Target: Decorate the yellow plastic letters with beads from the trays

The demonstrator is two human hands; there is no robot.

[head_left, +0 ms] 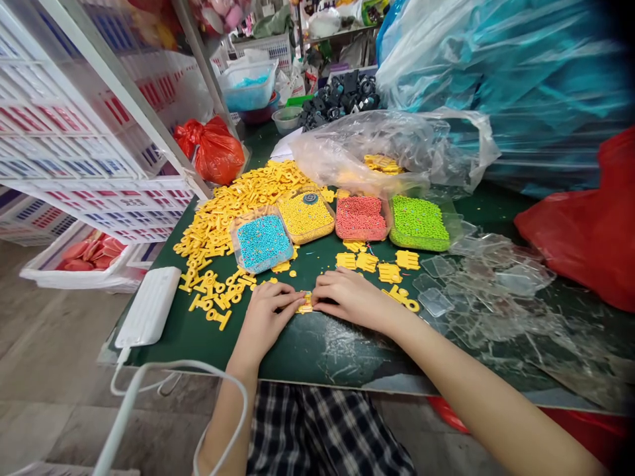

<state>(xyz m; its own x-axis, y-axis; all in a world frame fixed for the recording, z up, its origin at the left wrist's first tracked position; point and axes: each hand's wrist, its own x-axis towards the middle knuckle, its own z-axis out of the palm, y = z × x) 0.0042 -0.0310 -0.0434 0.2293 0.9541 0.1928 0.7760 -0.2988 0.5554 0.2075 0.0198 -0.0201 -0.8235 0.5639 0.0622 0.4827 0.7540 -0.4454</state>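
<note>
Between my fingertips, low on the green tabletop, lies a small yellow plastic piece point(305, 303) with some coloured bits showing on it. My left hand point(272, 305) pinches its left side. My right hand point(344, 297) has its fingers closed at the piece's right side. Just beyond my hands stand clear trays of tiny beads: blue beads point(264, 242), yellow beads point(306, 215), red beads point(362, 218) and green beads point(419, 221). Several flat yellow pieces point(389, 272) lie past my right hand, with a ring-ended yellow part point(407, 301) nearby.
A heap of yellow plastic parts point(248, 192) covers the back left. Clear plastic pieces point(489, 291) spread over the right side. A white power bank point(150, 306) with a cable sits at the left edge. Behind are a clear bag point(397, 142) and a red bag point(219, 151).
</note>
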